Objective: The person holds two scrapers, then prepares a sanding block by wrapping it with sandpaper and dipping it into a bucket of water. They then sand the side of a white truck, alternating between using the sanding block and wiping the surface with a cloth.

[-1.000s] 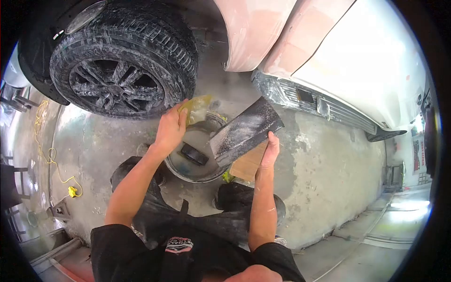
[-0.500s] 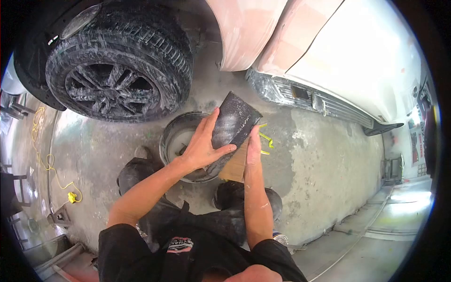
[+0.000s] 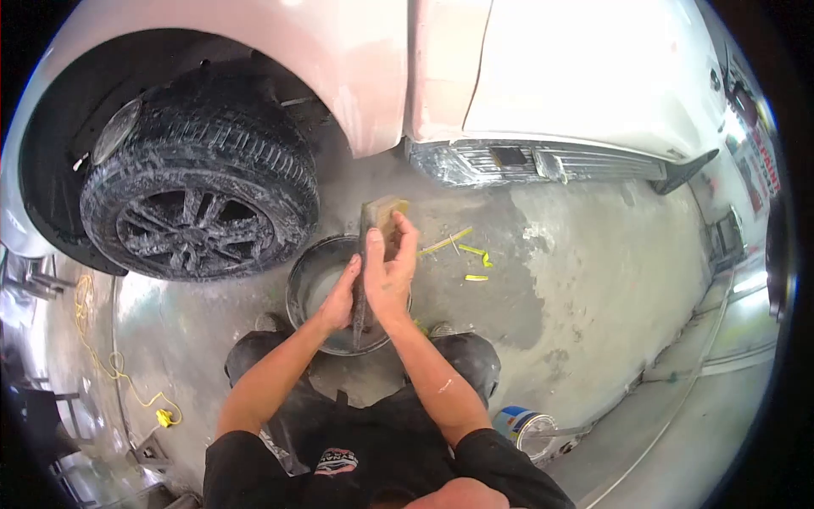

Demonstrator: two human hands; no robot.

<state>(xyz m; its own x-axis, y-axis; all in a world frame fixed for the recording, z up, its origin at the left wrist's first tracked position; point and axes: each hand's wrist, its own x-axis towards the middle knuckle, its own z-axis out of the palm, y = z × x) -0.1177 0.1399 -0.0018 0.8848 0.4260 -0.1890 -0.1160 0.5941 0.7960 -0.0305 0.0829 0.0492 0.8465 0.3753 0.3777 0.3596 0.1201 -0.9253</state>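
A dark sandpaper sheet (image 3: 359,314), seen nearly edge-on, lies against a yellowish-tan sanding block (image 3: 384,207) held upright between my hands. My left hand (image 3: 339,299) presses its fingers along the dark side, from the left. My right hand (image 3: 391,276) grips the block from the right, thumb near its upper edge and fingers curled behind. Both hands are over a round black bucket (image 3: 298,293) of cloudy grey water, whose right part they hide.
A dusty wheel (image 3: 199,222) stands at left under a pale fender (image 3: 339,51). A side step (image 3: 509,161) runs along the white door. Yellow-green strips (image 3: 475,254) lie on wet concrete. A paint can (image 3: 527,428) is by my right side; a yellow cord (image 3: 119,373) lies left.
The sandpaper has turned from showing its broad dark face to nearly edge-on. My right hand has moved left and round the block; my left hand has slid lower. The view has shifted.
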